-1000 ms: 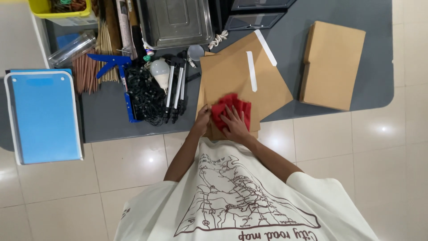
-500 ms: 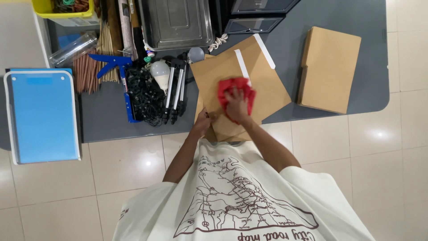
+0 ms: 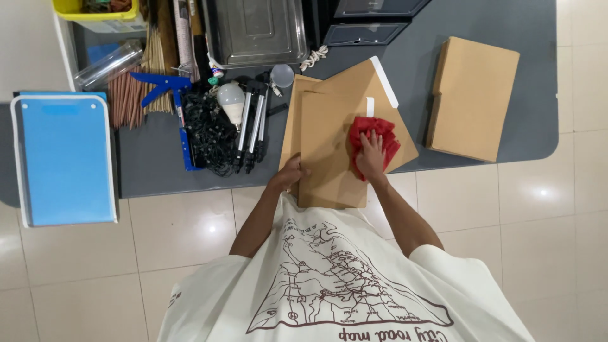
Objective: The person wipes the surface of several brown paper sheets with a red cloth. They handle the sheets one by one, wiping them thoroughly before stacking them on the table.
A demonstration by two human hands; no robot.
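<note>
Grey tabletop is filling the upper part of my view, with a blue chair sitting off its left end. Lying near the front edge, and overhanging it toward me, are the brown envelopes — a stack of flat pieces, the top one upright, the one beneath fanned out to the right. A separate brown cardboard box is lying well apart on the right side. A steel tray is sitting at the back, and a black tangle of cords beside folded tripod legs is lying left of the envelopes. My left hand is gripping the left edge of the top envelope, fingers curled over it. My right hand is pressing flat, fingers spread, on a crumpled red cloth — the cloth is lying directly under the palm and poking out beyond the fingertips, on the envelopes' right edge.
</note>
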